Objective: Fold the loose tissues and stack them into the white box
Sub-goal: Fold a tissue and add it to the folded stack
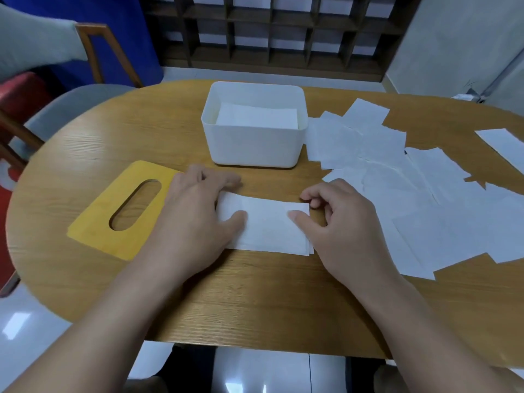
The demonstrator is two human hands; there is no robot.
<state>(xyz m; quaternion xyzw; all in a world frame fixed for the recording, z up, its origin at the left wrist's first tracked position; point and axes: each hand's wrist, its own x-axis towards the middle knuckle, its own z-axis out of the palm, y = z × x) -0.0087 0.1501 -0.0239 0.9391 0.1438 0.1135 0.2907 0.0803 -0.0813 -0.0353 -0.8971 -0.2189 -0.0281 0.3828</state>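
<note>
Head camera, looking down: two bare forearms reach forward from the bottom edge over a rounded wooden table [85, 154]. The left hand [192, 211] lies flat with fingers fairly straight, pressing the left end of a folded white tissue [266, 228] onto the tabletop, thumb resting on top of the sheet. The right hand [340, 219] has its fingers curled at the tissue's right end, the thumb lying on the sheet and the fingertips bent in at its far right corner; whether they pinch the edge or only touch it cannot be told. The tissue lies as a wide rectangle between the two hands, near the table's front. Just beyond it stands the open white box [252, 146], with folded tissues [255, 116] lying flat inside. To the right of the box, loose tissues [397, 177] spread in an overlapping scatter. Left of the hands lies a yellow lid [93, 219] with an oval slot, flat on the table.
</note>
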